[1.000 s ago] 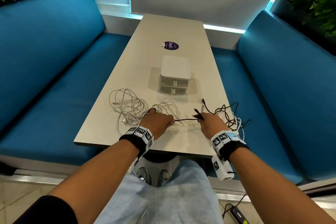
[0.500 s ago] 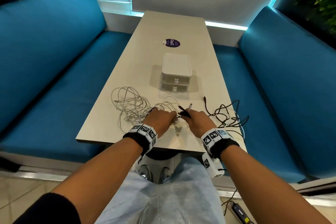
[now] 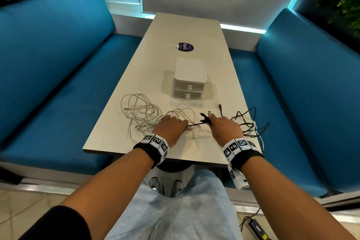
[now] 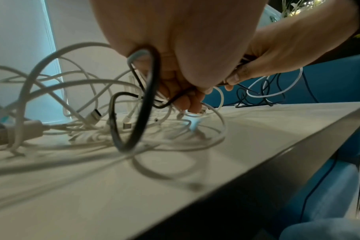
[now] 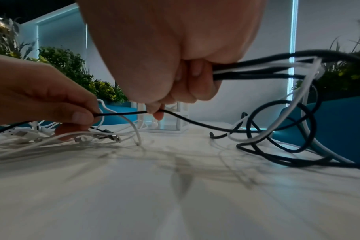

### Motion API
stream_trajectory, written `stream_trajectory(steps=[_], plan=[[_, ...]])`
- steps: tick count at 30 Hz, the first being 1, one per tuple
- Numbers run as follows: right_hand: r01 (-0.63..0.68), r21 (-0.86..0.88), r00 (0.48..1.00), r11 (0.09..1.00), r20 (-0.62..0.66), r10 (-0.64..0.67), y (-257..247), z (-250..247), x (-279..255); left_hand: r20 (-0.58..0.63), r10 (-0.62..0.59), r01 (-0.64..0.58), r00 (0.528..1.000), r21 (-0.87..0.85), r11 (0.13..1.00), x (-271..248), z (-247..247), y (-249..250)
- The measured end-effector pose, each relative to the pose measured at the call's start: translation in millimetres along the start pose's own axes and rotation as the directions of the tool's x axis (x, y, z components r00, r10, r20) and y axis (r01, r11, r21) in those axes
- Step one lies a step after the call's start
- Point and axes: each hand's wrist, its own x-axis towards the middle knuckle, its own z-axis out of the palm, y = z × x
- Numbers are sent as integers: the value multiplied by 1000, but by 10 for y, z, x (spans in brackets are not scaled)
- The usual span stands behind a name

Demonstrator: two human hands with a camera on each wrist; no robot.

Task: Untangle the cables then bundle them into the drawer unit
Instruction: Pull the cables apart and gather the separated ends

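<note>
A tangle of white cables (image 3: 143, 114) lies on the table's near left, with loops (image 4: 58, 97) and plugs showing in the left wrist view. My left hand (image 3: 171, 125) sits over its right side and pinches a thin black cable (image 3: 194, 123) (image 5: 119, 113). My right hand (image 3: 224, 126) pinches the same black cable and grips a bunch of black and white cables (image 5: 257, 68), whose ends stick up past the fingers. Dark cable loops (image 3: 246, 122) (image 5: 282, 129) lie to its right. The white two-drawer unit (image 3: 190, 80) stands behind, both drawers closed.
The pale table (image 3: 185, 31) runs away from me between two blue benches (image 3: 48, 64) (image 3: 311, 93). A purple sticker (image 3: 186, 46) lies beyond the drawer unit. Some dark cable hangs over the table's right edge. Plants stand in both far corners.
My right hand moved left toward my left hand, then back out to the right, stretching the black cable between them. The white tangle has barely shifted.
</note>
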Motion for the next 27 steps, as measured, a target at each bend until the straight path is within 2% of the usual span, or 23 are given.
stream_trajectory(steps=[9, 15, 20, 25, 27], plan=[[-82, -11, 996, 997, 18, 83, 9, -8, 50, -45, 4, -4, 999, -2, 1000, 51, 16, 9], [-152, 69, 987, 986, 68, 148, 171, 65, -13, -63, 91, -92, 994, -17, 996, 38, 79, -44], [-153, 41, 986, 987, 70, 150, 230, 69, -53, 10, 6, -5, 1000, -73, 997, 76, 65, -47], [-183, 11, 982, 983, 57, 182, 219, 85, -86, -11, 42, -42, 999, -11, 999, 68, 84, -21], [-167, 82, 986, 983, 36, 165, 136, 88, -87, -6, 42, -42, 999, 8, 999, 51, 121, 12]])
